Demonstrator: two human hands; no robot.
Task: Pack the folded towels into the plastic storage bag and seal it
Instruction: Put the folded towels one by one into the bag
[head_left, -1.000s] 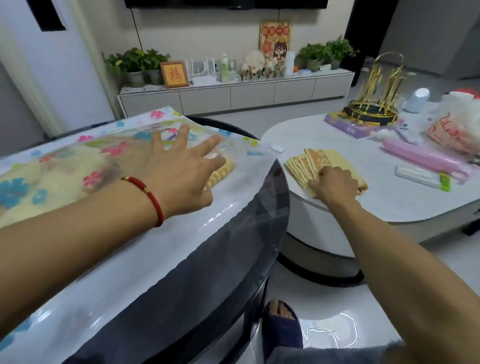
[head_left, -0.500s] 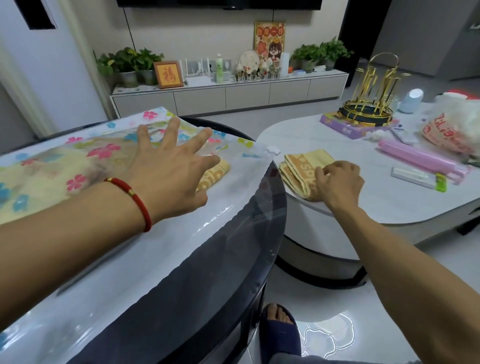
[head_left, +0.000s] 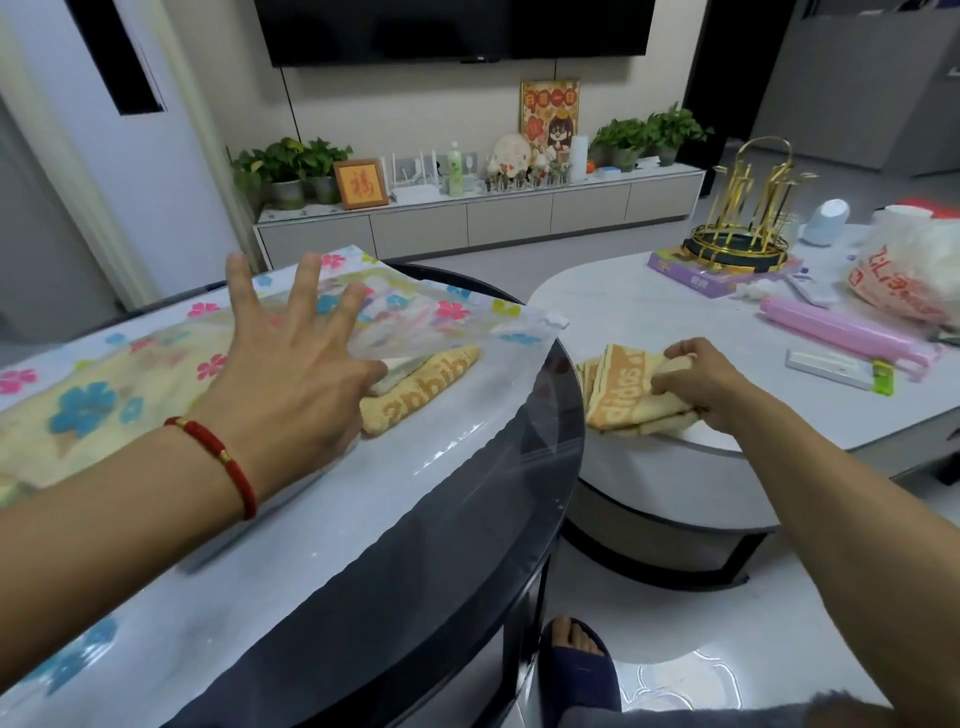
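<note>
A clear plastic storage bag (head_left: 441, 322) printed with coloured flowers lies on the dark glass table (head_left: 441, 519). A folded yellow-orange towel (head_left: 426, 387) lies in its open mouth, and more yellow cloth shows through the bag further left. My left hand (head_left: 291, 374), fingers spread, lifts the bag's upper flap with the thumb at the opening. My right hand (head_left: 701, 382) grips a second folded yellow-orange towel (head_left: 618, 395) at the near edge of the white oval table (head_left: 649, 306).
On the white table stand a gold rack (head_left: 743, 228) on a purple box, a pink tube (head_left: 841, 332), a white-and-green item (head_left: 836, 369) and a printed plastic bag (head_left: 904, 270). A gap of floor separates the tables; my slippered foot (head_left: 576, 670) is below.
My left hand has raised the bag's top flap, opening its mouth. My right hand has taken hold of the second towel and drawn it to the white table's near edge.
</note>
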